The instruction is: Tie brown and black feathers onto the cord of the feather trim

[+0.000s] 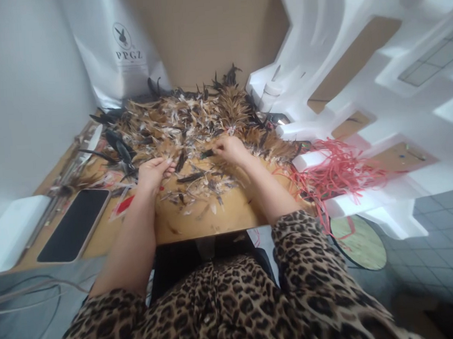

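A wide heap of brown and black feathers [184, 113] covers the back of the wooden table. My left hand [153, 173] is at the heap's front edge, fingertips pinched together among brown feathers; what they grip, if anything, is too small to make out. To its right, my right hand [233, 149] is closed in a pinch on a dark feather [207, 154], which points left toward the other hand. Loose feathers and pale fluffy bits [200, 189] lie scattered on the wood between my forearms.
A smartphone [74, 225] and a white box-like object [17, 231] lie at left. Red plastic strips [337, 170] spill over white foam packing [374, 201] at right. A silver bag [128, 73] and a cardboard sheet [210, 32] stand behind. The wooden table [214, 221] ends before my lap.
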The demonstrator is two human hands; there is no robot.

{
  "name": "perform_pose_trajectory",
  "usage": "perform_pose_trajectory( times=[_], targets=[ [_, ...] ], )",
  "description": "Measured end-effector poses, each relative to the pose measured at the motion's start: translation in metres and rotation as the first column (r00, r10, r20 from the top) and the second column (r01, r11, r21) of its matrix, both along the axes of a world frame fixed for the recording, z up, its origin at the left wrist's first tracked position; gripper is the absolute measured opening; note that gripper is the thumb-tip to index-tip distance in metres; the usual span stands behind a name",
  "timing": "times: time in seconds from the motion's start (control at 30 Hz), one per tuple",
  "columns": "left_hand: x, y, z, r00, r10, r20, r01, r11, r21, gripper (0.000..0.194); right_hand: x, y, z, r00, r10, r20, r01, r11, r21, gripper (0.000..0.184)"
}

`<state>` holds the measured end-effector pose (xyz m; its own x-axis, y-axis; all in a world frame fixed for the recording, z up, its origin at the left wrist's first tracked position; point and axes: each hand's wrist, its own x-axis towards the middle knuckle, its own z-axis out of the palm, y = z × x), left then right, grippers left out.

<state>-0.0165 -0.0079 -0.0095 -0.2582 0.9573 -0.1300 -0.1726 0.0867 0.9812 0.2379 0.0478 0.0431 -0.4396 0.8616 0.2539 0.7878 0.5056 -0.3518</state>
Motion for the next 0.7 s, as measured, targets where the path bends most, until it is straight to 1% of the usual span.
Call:
perform_pose_trajectory(
  times=[0.03,0.1,0.17,0.23,0.3,0.37,0.43,0.5,0.57,0.63,0.7],
  targets=[
    [0.0,0.0,0.0,1.0,0.0,0.005,0.0,1.0,0.008,0.013,0.011,-0.003,0.003,0.992,-0.007,0.129,0.006,1.0,0.003,0.019],
    [0.001,0.0,0.0,1.0,0.005,0.011,-0.005,1.0,0.021,0.012,0.026,-0.009,0.007,0.936,0.013,0.351,-0.022,1.0,0.021,0.021],
    [0.001,0.001,0.0,1.0,0.008,0.013,-0.008,1.0,0.025,0.011,0.032,-0.014,0.004,0.865,0.012,0.501,-0.035,0.999,0.038,0.022],
    [0.0,0.0,0.0,1.0,0.012,0.026,-0.013,1.0,0.024,0.01,0.031,-0.015,-0.003,0.812,0.004,0.583,-0.04,0.998,0.048,0.023],
    [-0.001,0.0,0.001,0.999,0.02,0.049,-0.021,0.999,0.027,0.01,0.026,-0.014,-0.01,0.805,-0.006,0.594,-0.03,0.998,0.051,0.022],
    [-0.002,-0.001,0.002,0.997,0.03,0.074,-0.032,0.999,0.029,0.009,0.019,-0.012,-0.015,0.835,-0.042,0.548,0.02,0.999,0.046,0.021],
    [-0.002,-0.001,0.002,0.995,0.034,0.097,-0.037,0.999,0.028,0.008,0.012,-0.008,-0.019,0.883,-0.091,0.461,0.09,0.996,0.023,0.02],
    [-0.003,0.0,0.002,0.992,0.031,0.125,-0.034,0.999,0.024,0.008,0.004,-0.003,-0.021,0.953,-0.092,0.289,0.11,0.993,-0.049,0.02],
    [-0.004,0.0,0.001,0.987,0.013,0.157,-0.017,1.0,0.023,0.009,-0.005,0.001,-0.024,0.998,-0.057,0.033,0.061,0.986,-0.157,0.019],
    [-0.004,0.0,0.001,0.983,-0.017,0.18,0.012,0.999,0.031,0.009,-0.017,0.002,-0.026,0.981,-0.037,-0.191,-0.011,0.969,-0.246,0.018],
    [-0.004,-0.002,0.002,0.981,-0.051,0.187,0.044,0.998,0.04,0.01,-0.029,-0.001,-0.027,0.94,-0.035,-0.34,-0.069,0.955,-0.288,0.016]
  ],
)
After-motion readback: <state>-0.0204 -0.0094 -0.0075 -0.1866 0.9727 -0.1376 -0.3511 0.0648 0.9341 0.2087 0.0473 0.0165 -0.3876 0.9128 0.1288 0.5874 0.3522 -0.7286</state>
